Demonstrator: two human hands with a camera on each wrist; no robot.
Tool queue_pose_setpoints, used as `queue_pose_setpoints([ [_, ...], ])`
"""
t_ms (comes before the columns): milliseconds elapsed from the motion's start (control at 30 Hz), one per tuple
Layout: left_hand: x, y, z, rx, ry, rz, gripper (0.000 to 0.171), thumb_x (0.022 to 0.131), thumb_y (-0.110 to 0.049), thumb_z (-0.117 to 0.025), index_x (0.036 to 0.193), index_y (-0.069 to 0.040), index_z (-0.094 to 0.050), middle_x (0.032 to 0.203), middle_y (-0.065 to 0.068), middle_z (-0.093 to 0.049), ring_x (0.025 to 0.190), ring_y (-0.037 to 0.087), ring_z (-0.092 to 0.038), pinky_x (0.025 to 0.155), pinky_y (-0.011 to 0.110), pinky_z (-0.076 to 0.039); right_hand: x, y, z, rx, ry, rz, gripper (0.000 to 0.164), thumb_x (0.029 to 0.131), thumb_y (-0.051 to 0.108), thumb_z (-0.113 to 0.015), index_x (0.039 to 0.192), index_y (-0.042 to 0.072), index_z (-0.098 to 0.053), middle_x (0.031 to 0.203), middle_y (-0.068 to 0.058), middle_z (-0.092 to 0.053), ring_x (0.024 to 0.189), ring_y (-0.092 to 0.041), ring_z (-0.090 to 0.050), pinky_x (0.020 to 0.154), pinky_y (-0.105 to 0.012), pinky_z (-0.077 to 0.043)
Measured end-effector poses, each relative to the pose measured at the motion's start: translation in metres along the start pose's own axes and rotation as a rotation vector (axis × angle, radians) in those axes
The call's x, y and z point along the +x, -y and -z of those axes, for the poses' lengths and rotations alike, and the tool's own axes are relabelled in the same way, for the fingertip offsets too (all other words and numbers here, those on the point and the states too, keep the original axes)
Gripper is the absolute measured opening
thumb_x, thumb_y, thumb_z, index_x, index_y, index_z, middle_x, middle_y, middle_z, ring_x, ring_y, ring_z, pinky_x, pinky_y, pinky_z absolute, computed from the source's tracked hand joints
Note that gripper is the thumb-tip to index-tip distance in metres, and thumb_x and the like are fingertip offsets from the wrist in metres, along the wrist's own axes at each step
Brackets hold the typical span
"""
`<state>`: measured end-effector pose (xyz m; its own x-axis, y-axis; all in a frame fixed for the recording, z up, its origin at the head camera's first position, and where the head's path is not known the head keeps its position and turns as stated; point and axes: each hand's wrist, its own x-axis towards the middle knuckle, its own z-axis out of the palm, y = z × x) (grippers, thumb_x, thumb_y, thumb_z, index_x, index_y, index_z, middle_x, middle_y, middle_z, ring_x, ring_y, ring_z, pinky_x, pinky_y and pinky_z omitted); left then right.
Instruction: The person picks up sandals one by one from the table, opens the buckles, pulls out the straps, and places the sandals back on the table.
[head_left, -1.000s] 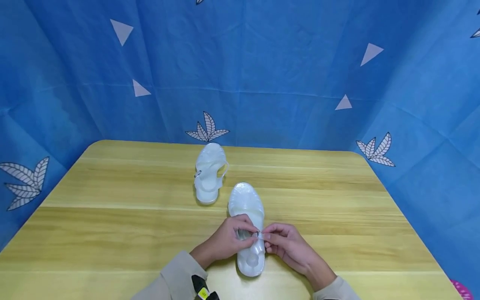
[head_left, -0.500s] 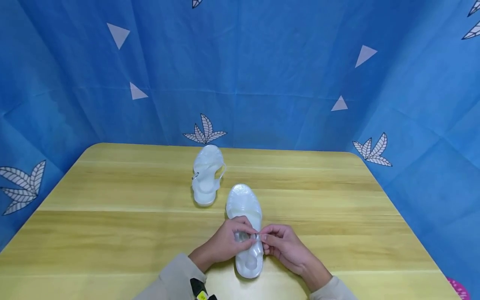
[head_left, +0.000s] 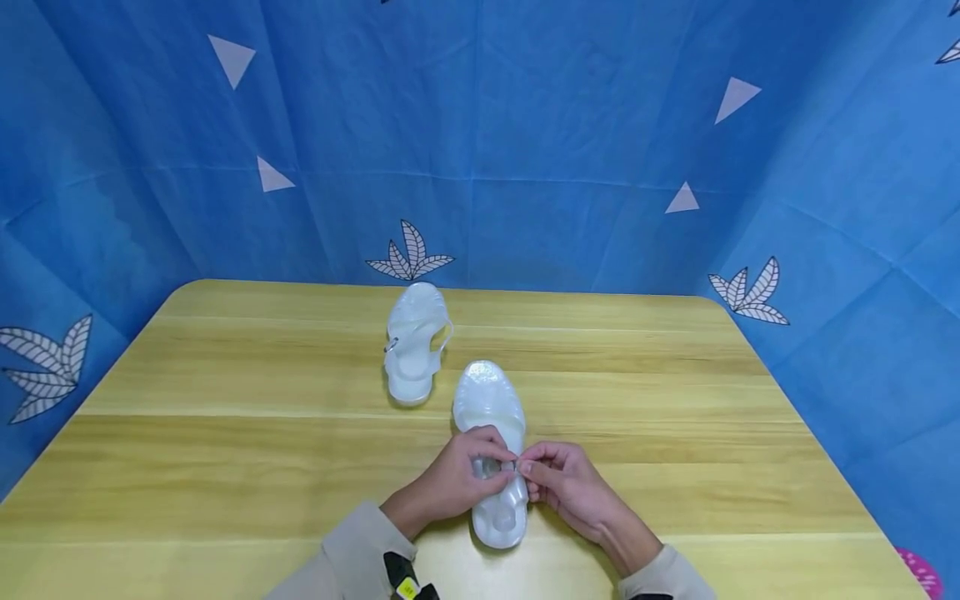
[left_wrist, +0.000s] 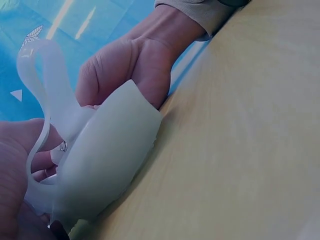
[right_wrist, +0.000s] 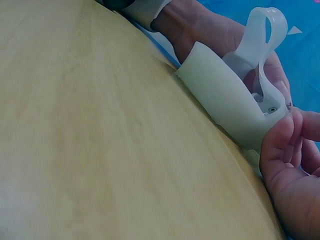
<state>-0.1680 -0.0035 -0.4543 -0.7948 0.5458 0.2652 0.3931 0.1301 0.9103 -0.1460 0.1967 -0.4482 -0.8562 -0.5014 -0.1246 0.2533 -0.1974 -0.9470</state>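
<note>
Glossy white plastic sandal [head_left: 491, 400] on yellow wood-grain table [head_left: 675, 450], toe facing the far edge, long axis angled slightly left. Left hand [head_left: 453, 475], right hand [head_left: 572, 485]: fingers pinch its translucent buckle strap [head_left: 507, 468]. Yellow wristband label [head_left: 407, 588] illegible.

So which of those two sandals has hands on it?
The nearer sandal: the left hand and right hand hold it; the farther sandal sits untouched beyond.
</note>
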Motion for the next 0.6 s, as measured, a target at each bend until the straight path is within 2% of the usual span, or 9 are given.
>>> queue_pose_setpoints([
  [167,-0.001,-0.001,0.001,-0.01,0.006,0.052,0.016,0.08,-0.007,-0.072,0.096,-0.005,-0.073,0.092,0.003,-0.065,0.091,0.01,-0.055,0.088,0.025,-0.042,-0.001,0.0,0.001,0.013,-0.004,-0.026,0.006,0.092,0.007,-0.057,0.094,0.005,-0.062,0.081,0.001,-0.061,0.071,-0.007,-0.055,0.066,-0.018,-0.049],
  [300,-0.003,-0.008,0.003,-0.005,0.025,0.081,0.015,0.08,-0.004,-0.072,0.095,-0.003,-0.073,0.092,0.006,-0.066,0.09,0.01,-0.055,0.088,0.025,-0.042,-0.003,0.001,0.002,0.024,0.024,-0.04,0.006,0.092,0.008,-0.057,0.096,0.006,-0.062,0.084,0.001,-0.062,0.074,-0.007,-0.058,0.068,-0.019,-0.051],
  [467,-0.003,-0.022,0.007,0.011,0.043,0.06,0.014,0.08,0.0,-0.07,0.093,0.003,-0.072,0.091,0.013,-0.065,0.089,0.013,-0.056,0.085,0.026,-0.044,-0.005,0.002,0.006,0.027,0.074,-0.034,0.008,0.094,0.007,-0.054,0.098,0.006,-0.061,0.086,0.001,-0.064,0.076,-0.007,-0.06,0.068,-0.019,-0.052],
  [600,-0.003,-0.015,0.007,0.014,0.038,0.064,0.015,0.08,-0.001,-0.07,0.094,0.001,-0.072,0.091,0.01,-0.066,0.089,0.014,-0.056,0.086,0.026,-0.044,-0.006,0.002,0.009,0.019,0.084,-0.044,0.006,0.093,0.005,-0.055,0.097,0.005,-0.059,0.084,0.0,-0.065,0.075,-0.007,-0.062,0.066,-0.019,-0.053],
])
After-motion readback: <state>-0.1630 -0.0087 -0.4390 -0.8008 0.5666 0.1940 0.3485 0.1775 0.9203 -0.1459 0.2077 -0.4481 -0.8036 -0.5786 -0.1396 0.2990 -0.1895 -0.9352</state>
